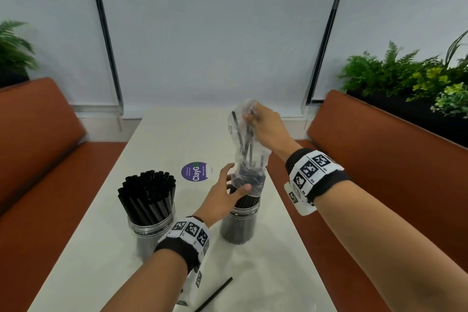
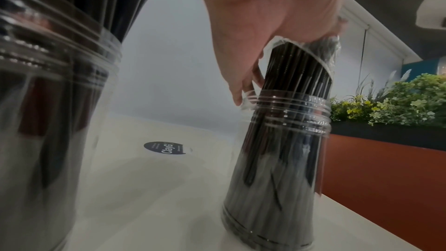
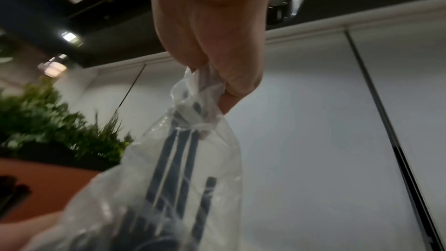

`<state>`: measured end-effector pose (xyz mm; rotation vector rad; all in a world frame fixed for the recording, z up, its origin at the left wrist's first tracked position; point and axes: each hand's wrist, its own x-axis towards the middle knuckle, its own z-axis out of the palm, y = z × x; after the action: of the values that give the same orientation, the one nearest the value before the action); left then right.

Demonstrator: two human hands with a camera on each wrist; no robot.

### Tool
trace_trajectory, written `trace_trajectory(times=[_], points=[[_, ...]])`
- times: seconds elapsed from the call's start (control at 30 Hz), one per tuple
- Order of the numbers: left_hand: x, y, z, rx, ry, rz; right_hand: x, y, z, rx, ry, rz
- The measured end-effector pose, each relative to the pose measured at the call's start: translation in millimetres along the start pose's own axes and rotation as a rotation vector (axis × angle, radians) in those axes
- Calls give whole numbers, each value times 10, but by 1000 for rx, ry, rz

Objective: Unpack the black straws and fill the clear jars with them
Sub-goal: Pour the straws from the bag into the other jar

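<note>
On the table [image 1: 291,248], two jars [image 1: 149,233] of straws [image 1: 148,191] stand near the front edge, a loose straw [image 1: 215,294] lying at that edge. The right hand [image 1: 269,129] pinches the bag [image 1: 247,149] top above the right jar; the left hand [image 1: 222,197], fingers spread, touches its lower end. Only the left wrist view shows the bag's mouth around the straws entering that jar.

Head camera looking down over the table [image 1: 177,134], left wrist camera low beside the jars [image 2: 284,140], right wrist camera tilted up at the plastic bag [image 3: 193,159], also in the head view.
</note>
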<state>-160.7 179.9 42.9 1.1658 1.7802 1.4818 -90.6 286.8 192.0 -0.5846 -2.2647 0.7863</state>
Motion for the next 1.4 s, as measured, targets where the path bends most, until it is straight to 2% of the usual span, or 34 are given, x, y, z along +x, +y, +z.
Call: trace_trajectory(times=[0.1, 0.23, 0.3, 0.4, 0.53, 0.67, 0.77, 0.87, 0.97, 1.03, 1.1, 1.23, 1.4], points=[[30, 44, 28, 12, 7, 62, 17, -40, -46, 186, 61, 0], [71, 78, 37, -31, 35, 88, -11, 22, -36, 329, -194, 93], [84, 94, 35, -43, 19, 80, -10, 71, 67, 396, -225, 124], [110, 70, 31, -52, 28, 69, 30, 72, 97, 452, -202, 187], [103, 19, 10, -125, 30, 53, 14, 187, 44, 666, -29, 157], [91, -5, 26, -156, -11, 31, -76, 359, 213, 459, -83, 155], [80, -62, 26, -104, -16, 43, -49, 516, 259, 489, -53, 207], [79, -64, 26, -100, 19, 61, -84, 622, 338, 423, -114, 259], [85, 48, 40, -101, 68, 80, -59, 587, 265, 498, -156, 262], [95, 128, 20, -109, 73, 111, -13, 510, 139, 674, -181, 212], [112, 153, 7, -110, 59, 119, 12, 379, 33, 720, -175, 132], [140, 142, 35, -136, 53, 94, 33, 251, 72, 436, -58, -9], [147, 122, 40, -182, 64, 50, -166, 553, 319, 249, -81, 110]])
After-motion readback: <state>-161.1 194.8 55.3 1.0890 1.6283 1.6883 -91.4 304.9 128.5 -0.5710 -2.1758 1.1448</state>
